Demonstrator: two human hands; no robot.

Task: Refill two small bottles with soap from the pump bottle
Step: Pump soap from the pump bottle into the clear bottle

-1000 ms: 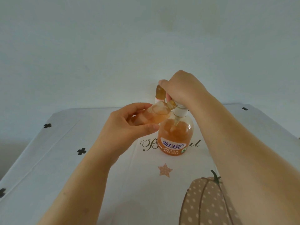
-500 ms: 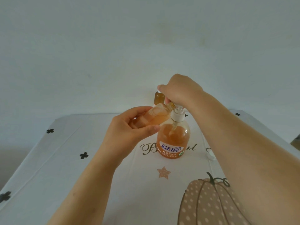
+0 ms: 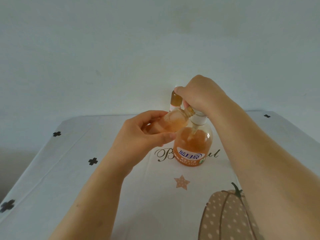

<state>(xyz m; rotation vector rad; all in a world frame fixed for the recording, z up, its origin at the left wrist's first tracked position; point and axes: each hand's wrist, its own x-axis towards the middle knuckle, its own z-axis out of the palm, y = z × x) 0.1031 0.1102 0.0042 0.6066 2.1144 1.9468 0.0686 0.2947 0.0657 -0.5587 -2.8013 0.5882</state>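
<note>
**Amber soap at the nozzle: small bottle held to the pump**

Amber liquid fills the pump bottle [image 3: 193, 146], which stands upright mid-table on the cloth [image 3: 86, 170]. Its white oval label reads 蓝月亮 in blue; the finer line beneath is too small to be sure of. Dark script [image 3: 164, 154] printed on the cloth starts with "B" and ends with "ul", the middle hidden behind the bottle. Other prints: a dotted star [image 3: 181, 182], a dotted pumpkin [image 3: 225, 217] and black clovers [image 3: 93, 161].

Left hand [image 3: 143, 137]: thumb and fingers curl round the small bottle [image 3: 174, 122], tilted, its mouth up against the pump's neck. It is partly full of amber liquid.

Right hand [image 3: 200, 94]: fingers curl down over the pump head, which is hidden beneath them.

Second small bottle [image 3: 175, 100] stands behind, near the far edge, with amber contents; a right fingertip overlaps its top.

Edges: the far table edge runs just behind the bottles, against a pale wall [image 3: 121, 49]. The left edge slants toward the lower left. The widest stretch of cloth lies left of the left forearm.

Versus half a second ago: both grips are unchanged and the small bottle has the same tilt at the nozzle. The whole group sits slightly further right in view.
</note>
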